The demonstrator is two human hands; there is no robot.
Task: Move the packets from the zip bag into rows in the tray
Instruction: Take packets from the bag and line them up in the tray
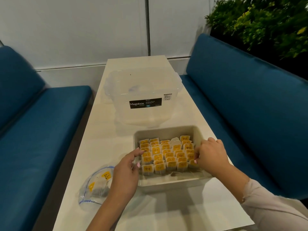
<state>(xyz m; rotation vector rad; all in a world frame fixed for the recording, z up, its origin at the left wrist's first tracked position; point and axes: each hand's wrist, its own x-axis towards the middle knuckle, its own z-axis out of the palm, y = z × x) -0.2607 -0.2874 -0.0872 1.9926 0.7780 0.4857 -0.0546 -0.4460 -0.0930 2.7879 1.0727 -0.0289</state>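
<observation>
Packets (pixel 168 155) with yellow labels stand upright in close rows inside the shallow beige tray (pixel 166 130), which rests on the white table (pixel 103 139). Left hand (pixel 128 169) reaches to the tray's left edge, fingers loosely extended, fingertips at the outer left column; whether they touch a packet cannot be told. Right hand (pixel 210 154) hovers over the right columns, knuckles up and fingers curled down among the packets, apparently pinching one, though the contact is hidden by the hand. Zip bag (pixel 95 185), clear with a blue seal, lies just left of the tray and holds a few packets, partly covered by the left wrist. Behind the tray stands a clear lidded storage box (pixel 143 95); its contents are indistinct.
</observation>
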